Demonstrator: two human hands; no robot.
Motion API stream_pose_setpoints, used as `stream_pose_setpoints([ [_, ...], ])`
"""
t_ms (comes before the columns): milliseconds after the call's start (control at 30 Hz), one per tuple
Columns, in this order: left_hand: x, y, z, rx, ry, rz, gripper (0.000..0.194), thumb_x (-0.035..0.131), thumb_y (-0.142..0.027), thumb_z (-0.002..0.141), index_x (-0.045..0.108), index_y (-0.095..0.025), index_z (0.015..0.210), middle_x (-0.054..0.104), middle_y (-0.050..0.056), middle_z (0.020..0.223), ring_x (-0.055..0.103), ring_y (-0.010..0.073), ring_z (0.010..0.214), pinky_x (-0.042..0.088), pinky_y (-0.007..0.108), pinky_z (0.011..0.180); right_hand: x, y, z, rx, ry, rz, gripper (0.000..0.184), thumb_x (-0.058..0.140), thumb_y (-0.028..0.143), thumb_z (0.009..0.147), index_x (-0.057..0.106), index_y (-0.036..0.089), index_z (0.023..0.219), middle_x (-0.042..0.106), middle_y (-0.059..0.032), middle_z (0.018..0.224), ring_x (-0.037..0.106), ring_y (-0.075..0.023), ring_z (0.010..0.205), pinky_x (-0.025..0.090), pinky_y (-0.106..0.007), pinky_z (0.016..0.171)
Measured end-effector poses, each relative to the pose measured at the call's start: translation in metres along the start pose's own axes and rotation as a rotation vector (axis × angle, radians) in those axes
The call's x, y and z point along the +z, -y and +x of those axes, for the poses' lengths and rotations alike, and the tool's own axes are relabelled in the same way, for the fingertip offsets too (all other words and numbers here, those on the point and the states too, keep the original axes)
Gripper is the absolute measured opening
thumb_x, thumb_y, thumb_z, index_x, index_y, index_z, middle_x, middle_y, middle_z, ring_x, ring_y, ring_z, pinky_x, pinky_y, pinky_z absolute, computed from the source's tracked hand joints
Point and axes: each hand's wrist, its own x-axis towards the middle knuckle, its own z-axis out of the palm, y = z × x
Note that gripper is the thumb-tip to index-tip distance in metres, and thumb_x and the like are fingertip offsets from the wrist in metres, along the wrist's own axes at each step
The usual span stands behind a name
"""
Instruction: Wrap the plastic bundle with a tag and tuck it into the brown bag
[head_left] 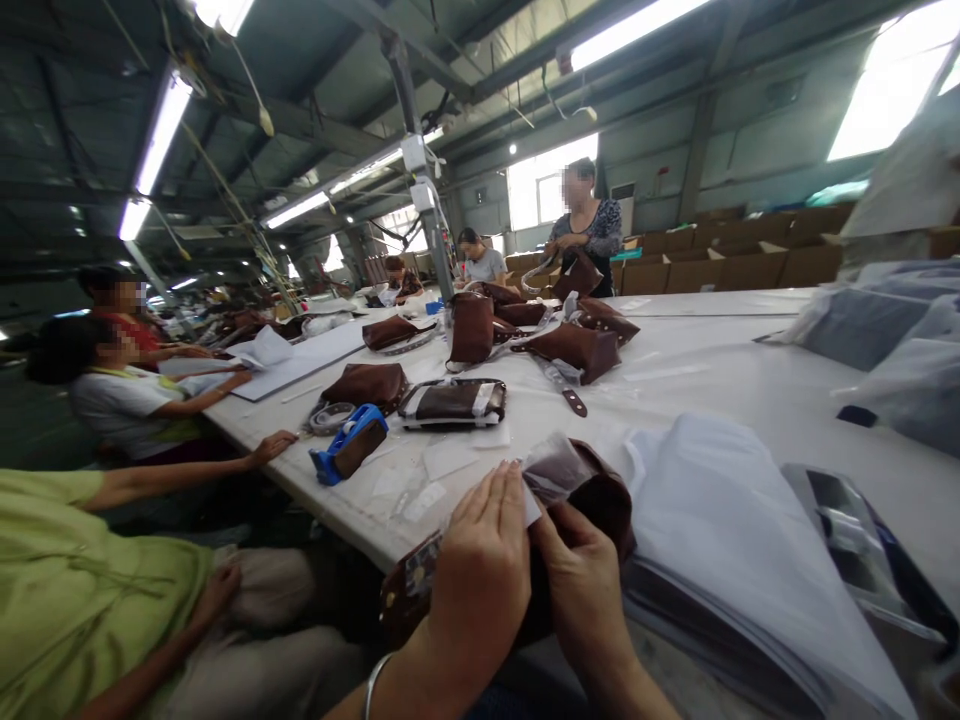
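The brown leather bag (592,490) is held at the table (712,370) edge, left hand (480,570) and right hand (581,580) both clenched on it. Looks soft, floppy, light; best gripped by the body, since the clear film is probably slippery.

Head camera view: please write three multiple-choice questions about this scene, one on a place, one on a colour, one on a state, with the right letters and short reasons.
1. Where does the tape dispenser stand?
A. on the white table, left of the hands
B. on the floor
C. on a cardboard box

2. What colour is the tape dispenser?
A. red
B. blue
C. yellow

3. What are the left hand and right hand doing?
A. resting flat and empty
B. both gripping the brown bag
C. holding scissors

Answers: 1 A, it sits on the tabletop beyond the left hand. 2 B, its body is bright blue. 3 B, both hands close on the bag at the table edge.
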Motion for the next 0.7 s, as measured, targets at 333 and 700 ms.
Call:
stream_pose_setpoints([
  [333, 0.017, -0.002, -0.011, 0.004, 0.081, 0.082, 0.048, 0.036, -0.007, 0.094, 0.043, 0.002, 0.141, 0.051, 0.021, 0.145, 0.049, 0.0309, 0.135, 0.052, 0.043, 0.106, -0.011, 0.006, -0.004, -0.043, 0.151, -0.086, 0.037, 0.072, 0.053, 0.081, 0.073, 0.018, 0.092, 0.072, -0.0038, 0.086, 0.062, -0.0198, 0.082, 0.048, -0.028, 0.075],
  [700, -0.011, 0.055, 0.031, -0.324, 0.573, -1.069, 0.048, 0.061, -0.040, 0.092, 0.054, -0.021, 0.136, 0.066, 0.008, 0.128, 0.063, 0.0235, 0.117, 0.050, 0.037, 0.104, -0.025, 0.020, 0.004, 0.128, 0.170, 0.109, 0.037, 0.081, 0.047, 0.075, 0.078, 0.020, 0.101, 0.076, -0.0058, 0.089, 0.068, -0.0225, 0.086, 0.053, -0.030, 0.080],
])
